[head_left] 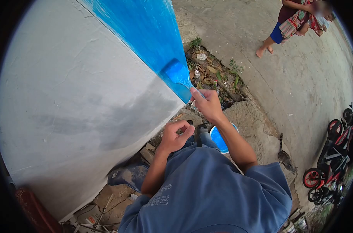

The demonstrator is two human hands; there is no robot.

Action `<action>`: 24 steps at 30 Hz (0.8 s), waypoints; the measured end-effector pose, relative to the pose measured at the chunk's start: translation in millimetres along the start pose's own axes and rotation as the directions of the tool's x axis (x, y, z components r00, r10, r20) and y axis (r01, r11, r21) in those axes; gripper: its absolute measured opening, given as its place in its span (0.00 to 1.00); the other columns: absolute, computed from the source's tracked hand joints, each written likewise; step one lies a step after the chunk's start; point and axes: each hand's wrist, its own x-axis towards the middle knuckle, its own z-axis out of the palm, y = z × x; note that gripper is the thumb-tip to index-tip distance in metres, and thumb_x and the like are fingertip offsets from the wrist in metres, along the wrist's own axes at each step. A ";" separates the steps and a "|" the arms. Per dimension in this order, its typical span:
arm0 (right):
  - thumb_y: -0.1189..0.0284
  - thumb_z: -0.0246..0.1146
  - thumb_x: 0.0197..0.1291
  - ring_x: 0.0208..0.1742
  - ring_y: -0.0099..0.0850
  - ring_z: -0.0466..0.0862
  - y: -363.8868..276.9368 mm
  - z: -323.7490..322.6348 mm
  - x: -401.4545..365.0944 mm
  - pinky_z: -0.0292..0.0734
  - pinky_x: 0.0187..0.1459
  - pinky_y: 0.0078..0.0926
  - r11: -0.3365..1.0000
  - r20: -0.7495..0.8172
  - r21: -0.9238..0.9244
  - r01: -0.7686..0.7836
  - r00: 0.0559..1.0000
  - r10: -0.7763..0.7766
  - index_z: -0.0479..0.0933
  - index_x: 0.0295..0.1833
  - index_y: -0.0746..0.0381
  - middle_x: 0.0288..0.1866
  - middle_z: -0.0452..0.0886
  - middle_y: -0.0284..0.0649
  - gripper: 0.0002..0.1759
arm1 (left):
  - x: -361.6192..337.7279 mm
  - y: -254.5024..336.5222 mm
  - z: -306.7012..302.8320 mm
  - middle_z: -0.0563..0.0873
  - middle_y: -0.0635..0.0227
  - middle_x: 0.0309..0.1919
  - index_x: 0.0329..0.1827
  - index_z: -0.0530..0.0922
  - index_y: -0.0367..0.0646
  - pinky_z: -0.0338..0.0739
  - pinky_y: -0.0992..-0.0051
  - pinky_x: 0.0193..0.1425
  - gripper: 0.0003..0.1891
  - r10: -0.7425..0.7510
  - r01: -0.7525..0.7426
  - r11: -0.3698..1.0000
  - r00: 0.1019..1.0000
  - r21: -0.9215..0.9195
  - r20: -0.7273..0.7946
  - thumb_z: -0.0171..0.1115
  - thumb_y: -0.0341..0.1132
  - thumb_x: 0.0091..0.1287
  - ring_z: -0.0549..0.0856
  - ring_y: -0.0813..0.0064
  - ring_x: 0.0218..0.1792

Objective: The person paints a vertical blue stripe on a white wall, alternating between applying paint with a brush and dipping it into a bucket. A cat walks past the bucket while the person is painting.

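Observation:
My right hand (pixel 209 105) is closed around the handle of a paintbrush (pixel 178 73) coated in blue paint. Its wide bristles rest against the blue-painted wall face (pixel 145 29), close to that face's right edge. Lower down, my left hand (pixel 177 136) is loosely curled in front of my body, thumb against the fingers, with nothing visible in it. A bucket (pixel 220 140) of blue paint stands on the ground below my right forearm, which partly hides it. The adjoining grey-white wall face (pixel 79 89) fills the left side.
Leaves and litter (pixel 213 73) lie in a broken strip beside the wall. A person (pixel 287 23) carrying a child stands on the concrete (pixel 238 31). Parked motorcycles (pixel 333 159) line the right, near a cat (pixel 285 157). A dark, stained object (pixel 128 175) lies by the wall's foot.

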 end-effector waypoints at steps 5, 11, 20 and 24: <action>0.58 0.62 0.67 0.17 0.14 0.65 -39.9 -3.9 -35.2 0.57 0.19 0.21 0.938 0.078 0.333 0.093 0.989 -0.126 0.80 0.26 0.65 0.13 0.68 0.28 0.22 | -0.1 2.7 -5.3 0.84 0.66 0.24 0.28 0.78 0.35 0.74 0.78 0.34 0.13 0.013 -0.013 1.000 1.000 0.026 0.019 0.60 0.33 0.70 0.81 0.79 0.27; 0.59 0.62 0.67 0.18 0.14 0.63 27.8 22.0 4.7 0.55 0.19 0.21 0.974 0.036 0.143 0.175 0.983 -0.182 0.80 0.25 0.65 0.13 0.67 0.27 0.23 | -5.9 0.5 -5.6 0.84 0.66 0.24 0.28 0.78 0.35 0.75 0.78 0.33 0.12 -0.013 0.013 1.000 1.000 0.021 0.012 0.59 0.32 0.70 0.82 0.78 0.26; 0.55 0.63 0.64 0.20 0.24 0.74 156.8 38.8 22.9 0.69 0.27 0.30 0.992 -0.108 -0.096 -0.086 0.991 0.076 0.84 0.27 0.66 0.15 0.76 0.38 0.25 | -23.2 -4.9 -18.0 0.84 0.65 0.24 0.28 0.78 0.34 0.75 0.79 0.32 0.11 -0.076 0.077 0.997 0.996 0.026 -0.051 0.59 0.30 0.70 0.81 0.79 0.26; 0.53 0.65 0.61 0.18 0.21 0.71 205.8 39.7 32.7 0.66 0.23 0.26 0.932 -0.228 -0.212 -0.293 0.942 0.245 0.83 0.25 0.67 0.16 0.76 0.34 0.26 | -25.6 -7.3 -19.7 0.84 0.65 0.24 0.28 0.78 0.34 0.75 0.78 0.33 0.11 -0.073 0.075 0.997 0.996 0.031 -0.054 0.58 0.30 0.70 0.81 0.79 0.26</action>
